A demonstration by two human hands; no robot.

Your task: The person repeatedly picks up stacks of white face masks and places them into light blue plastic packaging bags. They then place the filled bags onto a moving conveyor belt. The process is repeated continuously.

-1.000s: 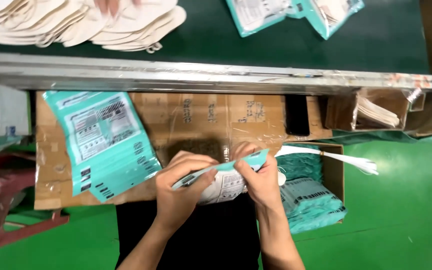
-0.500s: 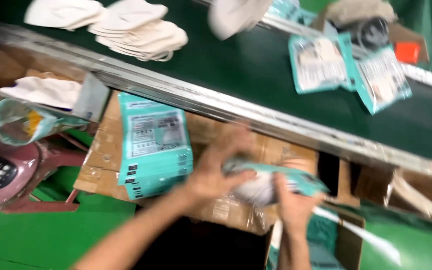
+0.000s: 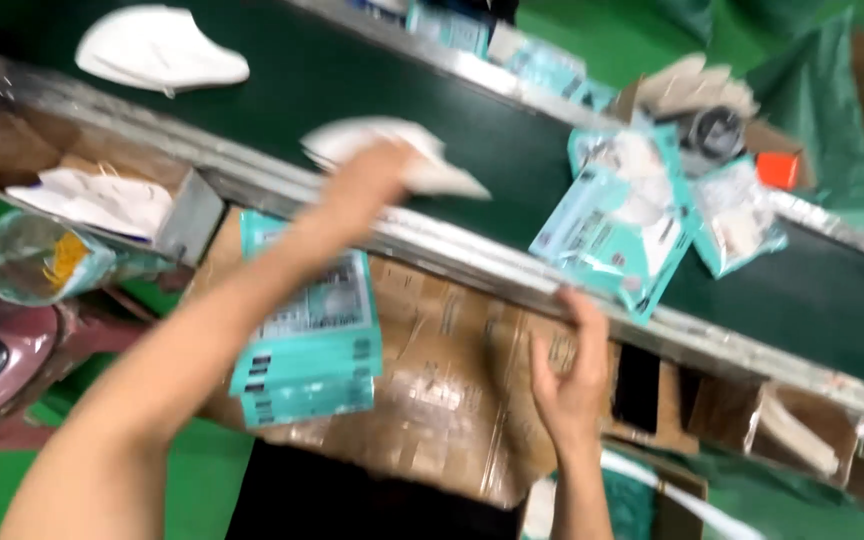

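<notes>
My left hand point(image 3: 367, 180) reaches out over the dark green conveyor belt point(image 3: 282, 80) and grips a white folded mask point(image 3: 402, 150) lying there. My right hand point(image 3: 572, 375) hovers open, fingers apart, above the taped cardboard box point(image 3: 432, 400), just below a teal-and-white packaged mask point(image 3: 612, 225) that lies on the belt's near edge. A stack of teal flat pouches point(image 3: 312, 340) rests on the cardboard under my left forearm.
More white masks point(image 3: 157, 50) lie at the belt's far left. Further teal packets point(image 3: 742, 215) lie right of the packaged one. A metal rail point(image 3: 452, 245) borders the belt. A small box with white masks point(image 3: 102, 200) sits left. Open cardboard compartments point(image 3: 782, 420) stand at the right.
The two hands held a teal pouch with a mask together; now the packet lies on the belt, the left hand has reached to a white mask, and the right hand is open. The view swung left.
</notes>
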